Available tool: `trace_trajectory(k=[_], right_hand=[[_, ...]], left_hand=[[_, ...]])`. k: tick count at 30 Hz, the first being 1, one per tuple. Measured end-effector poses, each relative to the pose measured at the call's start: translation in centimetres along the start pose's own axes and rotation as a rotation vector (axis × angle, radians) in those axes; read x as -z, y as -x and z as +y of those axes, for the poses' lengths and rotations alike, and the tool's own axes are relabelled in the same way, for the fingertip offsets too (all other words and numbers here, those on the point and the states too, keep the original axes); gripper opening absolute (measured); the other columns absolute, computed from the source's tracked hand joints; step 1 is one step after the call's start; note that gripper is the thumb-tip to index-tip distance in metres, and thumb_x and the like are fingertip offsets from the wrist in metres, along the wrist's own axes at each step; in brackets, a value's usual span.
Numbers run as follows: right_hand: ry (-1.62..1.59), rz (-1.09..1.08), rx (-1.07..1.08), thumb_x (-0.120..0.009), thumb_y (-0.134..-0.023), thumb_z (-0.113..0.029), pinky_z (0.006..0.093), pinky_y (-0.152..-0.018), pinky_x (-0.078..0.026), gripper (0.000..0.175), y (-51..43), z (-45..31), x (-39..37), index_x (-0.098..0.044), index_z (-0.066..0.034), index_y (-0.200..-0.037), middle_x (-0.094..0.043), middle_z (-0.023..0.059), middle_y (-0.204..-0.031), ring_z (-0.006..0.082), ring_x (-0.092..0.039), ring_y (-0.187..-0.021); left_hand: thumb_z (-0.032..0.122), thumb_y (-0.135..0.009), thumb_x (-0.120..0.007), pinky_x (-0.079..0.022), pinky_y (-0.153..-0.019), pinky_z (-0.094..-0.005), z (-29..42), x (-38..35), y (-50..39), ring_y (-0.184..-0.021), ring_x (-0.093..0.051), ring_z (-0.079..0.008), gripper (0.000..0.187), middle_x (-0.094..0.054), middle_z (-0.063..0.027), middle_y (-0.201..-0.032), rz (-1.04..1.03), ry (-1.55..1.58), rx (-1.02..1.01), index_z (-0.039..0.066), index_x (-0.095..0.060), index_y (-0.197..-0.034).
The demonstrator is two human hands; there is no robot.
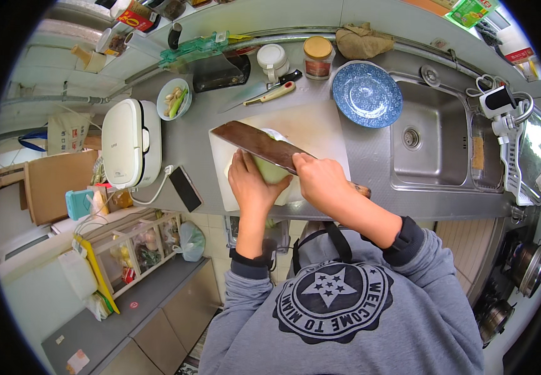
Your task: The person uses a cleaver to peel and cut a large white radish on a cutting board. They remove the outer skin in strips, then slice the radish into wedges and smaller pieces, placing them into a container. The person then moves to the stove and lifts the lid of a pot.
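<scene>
My right hand (319,180) grips a Chinese cleaver (256,144) by its handle and the base of the blade; the end of the wooden handle shows beyond the hand. The wide dark blade lies slantwise over a pale green vegetable (270,171), which looks like a gourd or cabbage and is partly covered by blade and fingers. With fingers and thumb spread, my left hand (254,183) holds the vegetable from the near left side. Beneath them is a white cutting board (319,124) on the steel counter. Whether the edge has entered the vegetable is hidden.
Behind the board lie a cream-handled knife (270,93) and a black-handled knife (290,77). A blue patterned plate (366,93) stands between board and sink (432,140). To the left are a bowl of garlic and green pieces (173,99), a white appliance (127,143) and a phone (186,188).
</scene>
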State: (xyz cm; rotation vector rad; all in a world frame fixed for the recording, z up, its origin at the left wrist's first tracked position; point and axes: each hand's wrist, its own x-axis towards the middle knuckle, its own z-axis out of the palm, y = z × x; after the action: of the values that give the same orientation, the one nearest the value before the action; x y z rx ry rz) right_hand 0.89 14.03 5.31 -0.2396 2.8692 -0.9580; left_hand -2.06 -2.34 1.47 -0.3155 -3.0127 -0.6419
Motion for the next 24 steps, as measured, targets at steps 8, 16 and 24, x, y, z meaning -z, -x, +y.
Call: trace_trajectory(k=[8, 16, 24], right_hand=[[0.017, -0.023, -0.063, -0.05, -0.073, 0.0, 0.0461, -0.061, -0.05, 0.013, 1.2, 0.7, 0.4, -0.052, 0.0015, -0.085, -0.062, 0.0227, -0.082, 0.0387, -0.062, -0.069], [0.057, -0.078, -0.14, -0.051, -0.074, -0.004, 0.0465, -0.065, -0.05, 0.018, -1.7, 4.8, -2.5, -0.065, -0.0019, -0.086, -0.063, 0.0206, -0.074, 0.038, -0.062, -0.071], [0.034, -0.063, -0.038, -0.053, -0.074, -0.002, 0.0417, -0.061, -0.052, 0.043, 4.1, 2.1, 1.1, -0.053, 0.0, -0.117, -0.063, 0.0198, -0.104, 0.0347, -0.063, -0.074]], left_hand=[[0.037, -0.048, -0.084, -0.034, -0.099, -0.0469, -0.7, -0.5, 0.3, -0.118, -0.042, -0.0418, 0.098, -0.045, -0.0286, -0.125, -0.007, -0.005, -0.019, -0.01, -0.042, -0.123], [0.04, -0.051, -0.082, -0.032, -0.102, -0.0467, -0.6, 0.2, 2.3, -0.123, -0.039, -0.0405, 0.104, -0.041, -0.0288, -0.131, -0.06, -0.133, -0.071, -0.008, -0.035, -0.131], [0.032, -0.049, -0.084, -0.034, -0.099, -0.045, -0.4, 0.9, 1.1, -0.119, -0.042, -0.0378, 0.093, -0.045, -0.0235, -0.127, -0.096, 0.003, -0.1, -0.003, -0.043, -0.125]])
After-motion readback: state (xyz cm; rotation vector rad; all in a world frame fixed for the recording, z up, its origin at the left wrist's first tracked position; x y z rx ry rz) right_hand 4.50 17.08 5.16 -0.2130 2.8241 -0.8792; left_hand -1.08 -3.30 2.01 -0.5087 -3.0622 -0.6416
